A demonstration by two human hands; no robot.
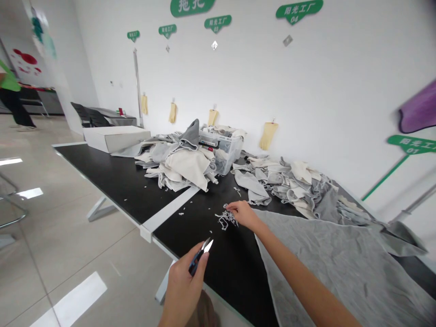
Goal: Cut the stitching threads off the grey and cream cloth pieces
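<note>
thread scraps (225, 220) lie in a small pale tangle on the black table (116, 177), just past its white cross strip, with loose bits scattered around them.

nearest the camera, the left hand (182, 284) is closed around a pair of small snips (200, 253), blades pointing up and away, held off the table's front edge. a little further out, the right hand (244, 214) reaches across the table and its fingertips pinch at the edge of the tangle. to the right of that arm a wide grey cloth (340, 268) is spread flat over the table, wrinkled.

beyond the hands sit two heaps of grey and cream cloth pieces: one (180, 165) left of a clear plastic bin (226, 152), one (299, 181) stretching along the wall to the right. a white box (114, 136) rests at the far end. yellow gloves (268, 134) hang on the wall under green signs.

judging by the scraps, some trimming looks done; nothing tells trimmed pieces from untrimmed ones, so i cannot tell how much is left in the heaps.
</note>
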